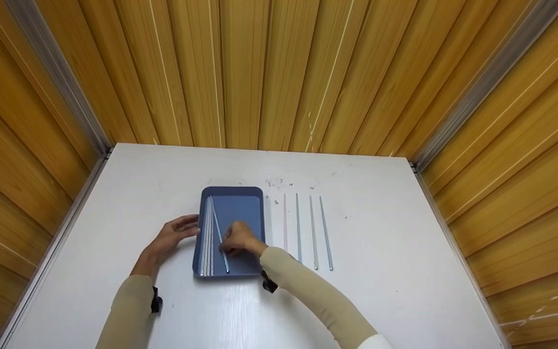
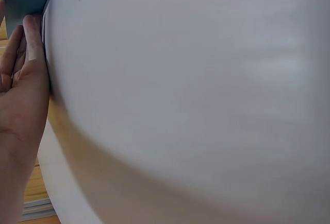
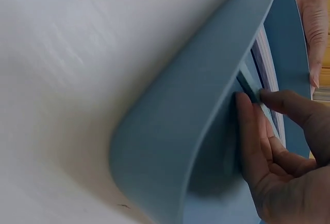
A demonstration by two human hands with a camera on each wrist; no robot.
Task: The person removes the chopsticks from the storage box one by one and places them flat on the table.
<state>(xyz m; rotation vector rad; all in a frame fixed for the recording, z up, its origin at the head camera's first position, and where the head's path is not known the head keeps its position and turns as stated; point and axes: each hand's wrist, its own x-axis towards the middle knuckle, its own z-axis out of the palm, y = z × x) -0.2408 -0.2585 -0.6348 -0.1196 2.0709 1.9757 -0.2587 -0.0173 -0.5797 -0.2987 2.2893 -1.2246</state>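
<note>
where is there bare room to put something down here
The table is bare right of the loose sticks and left of the left hand. In the tray, the far right corner is free. Crowded: the tray's left side, lined with more sticks, and its middle, where the right hand pinches another stick.

1. We saw a tray (image 1: 245, 208) that looked like smooth, matt plastic.
2. We noted slim sticks (image 1: 313, 232) with a glossy, metal-like shine.
3. We found the table (image 1: 380, 252) smooth, with a soft sheen.
4. We took the sleeves (image 1: 308, 293) for matt cloth.
5. We saw wall panels (image 1: 242, 72) with a wood-grain finish.
6. We read the rails (image 1: 499, 63) as smooth, dull metal.
</note>
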